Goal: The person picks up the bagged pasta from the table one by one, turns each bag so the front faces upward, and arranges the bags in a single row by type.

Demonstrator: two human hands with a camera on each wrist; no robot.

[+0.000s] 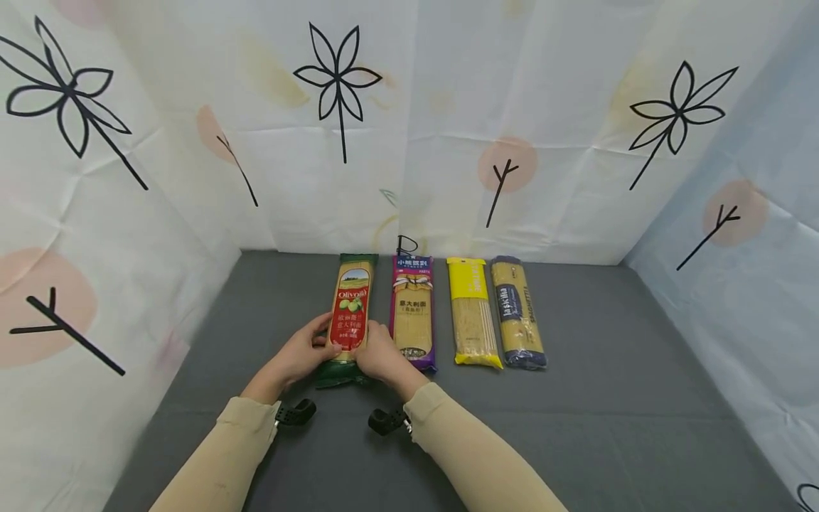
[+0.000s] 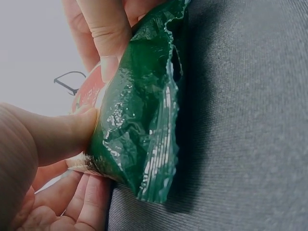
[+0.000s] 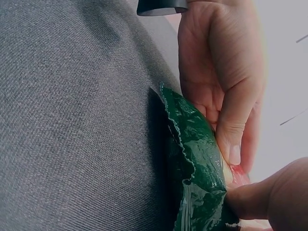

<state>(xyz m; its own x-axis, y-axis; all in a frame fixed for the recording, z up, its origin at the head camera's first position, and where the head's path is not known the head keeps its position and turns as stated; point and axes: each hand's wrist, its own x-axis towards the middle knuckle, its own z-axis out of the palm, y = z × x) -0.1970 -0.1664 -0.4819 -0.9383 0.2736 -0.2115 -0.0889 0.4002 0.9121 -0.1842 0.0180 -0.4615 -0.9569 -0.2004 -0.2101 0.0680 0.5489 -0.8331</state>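
Both hands hold one pasta packet (image 1: pixel 348 313) with a red label and green ends, leftmost in a row on the grey cloth. My left hand (image 1: pixel 303 353) grips its left edge, thumb on the front and fingers round the side. On the opposite edge, my right hand (image 1: pixel 382 353) grips it the same way, its thumb near the label's lower end. In the left wrist view the crimped green end (image 2: pixel 139 115) of the packet juts out past both thumbs, close over the cloth. The right wrist view shows that green wrapper end (image 3: pixel 197 149) with the right thumb pressing beside it.
Right of the held packet lie a purple-edged pasta packet (image 1: pixel 412 313), a yellow-ended packet of noodles (image 1: pixel 475 313) and a dark-blue-labelled spaghetti packet (image 1: pixel 518 313). Grey cloth (image 1: pixel 409 455) covers the table. A white patterned curtain (image 1: pixel 422 107) stands behind and at both sides.
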